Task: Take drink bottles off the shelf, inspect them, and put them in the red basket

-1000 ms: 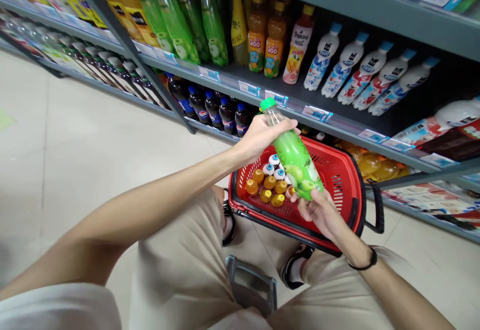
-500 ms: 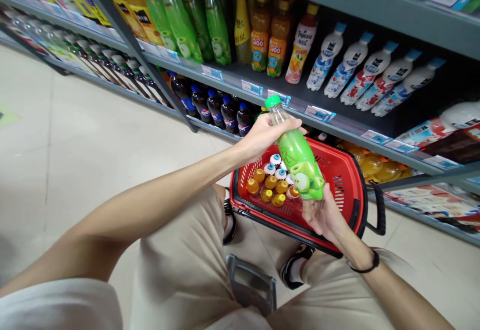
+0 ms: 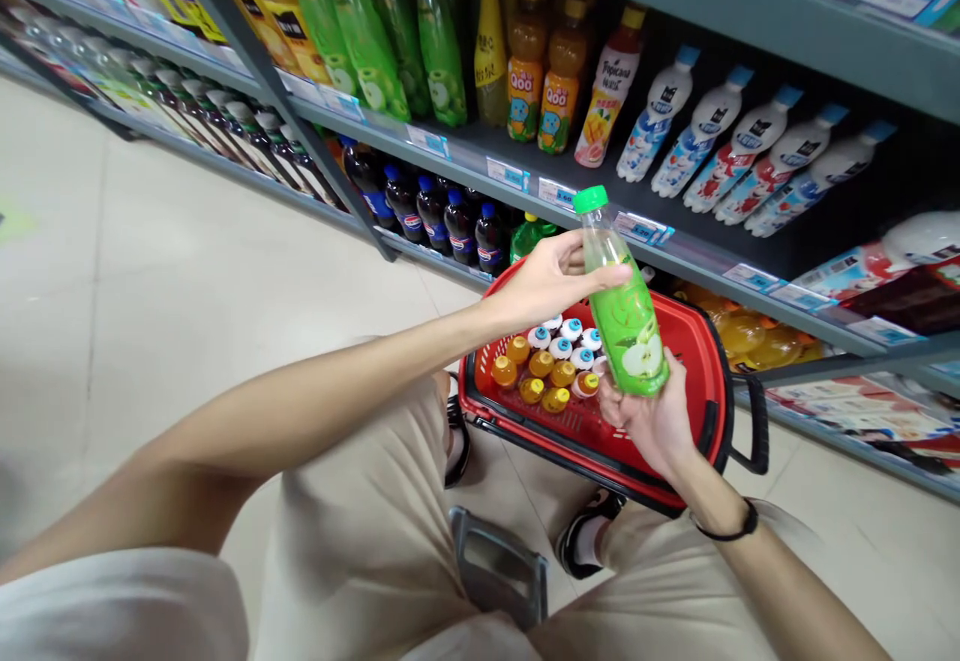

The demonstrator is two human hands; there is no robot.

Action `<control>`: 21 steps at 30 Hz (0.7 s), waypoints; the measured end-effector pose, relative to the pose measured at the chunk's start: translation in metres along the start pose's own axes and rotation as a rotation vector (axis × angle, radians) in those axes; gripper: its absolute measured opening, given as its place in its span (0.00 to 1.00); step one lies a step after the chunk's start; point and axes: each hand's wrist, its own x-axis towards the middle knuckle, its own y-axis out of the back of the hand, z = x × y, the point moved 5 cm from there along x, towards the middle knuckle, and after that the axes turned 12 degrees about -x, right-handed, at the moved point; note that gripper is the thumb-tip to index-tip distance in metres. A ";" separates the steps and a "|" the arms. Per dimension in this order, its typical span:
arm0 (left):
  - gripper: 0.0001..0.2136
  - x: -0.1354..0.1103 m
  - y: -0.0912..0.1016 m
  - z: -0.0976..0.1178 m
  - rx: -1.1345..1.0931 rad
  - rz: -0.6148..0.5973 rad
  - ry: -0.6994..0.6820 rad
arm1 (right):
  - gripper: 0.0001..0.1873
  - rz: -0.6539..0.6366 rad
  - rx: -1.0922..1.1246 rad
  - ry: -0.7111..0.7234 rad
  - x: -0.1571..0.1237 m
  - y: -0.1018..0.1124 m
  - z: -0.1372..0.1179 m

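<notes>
A green apple drink bottle with a green cap is held tilted above the red shopping basket. My left hand grips it near the shoulder, thumb across the front. Around its base curl the fingers of my right hand, which bears it from below; a dark band circles that wrist. Inside the basket, several small bottles stand upright in rows, some with white-and-blue caps, others with orange or yellow ones. The bottle and my hands cover part of the basket.
Before me runs a grey shelf with tall green bottles, orange Qoo bottles and white blue-capped bottles. Pepsi bottles stand on the lower shelf. A grey stool is between my legs. The basket's black handle sticks out rightward.
The green bottle has shifted right and turned, so its cut-apple picture faces me more. My left hand has moved right with it; both hands still hold it.
</notes>
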 end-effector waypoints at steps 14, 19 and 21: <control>0.25 0.000 0.006 0.001 0.002 0.134 0.033 | 0.29 0.190 -0.331 0.290 -0.003 0.006 0.002; 0.26 -0.001 0.004 0.002 -0.025 0.103 -0.018 | 0.30 0.062 -0.251 0.231 -0.004 0.005 0.005; 0.28 -0.001 0.003 0.001 -0.048 0.080 -0.023 | 0.31 0.018 -0.221 0.177 -0.004 0.004 0.005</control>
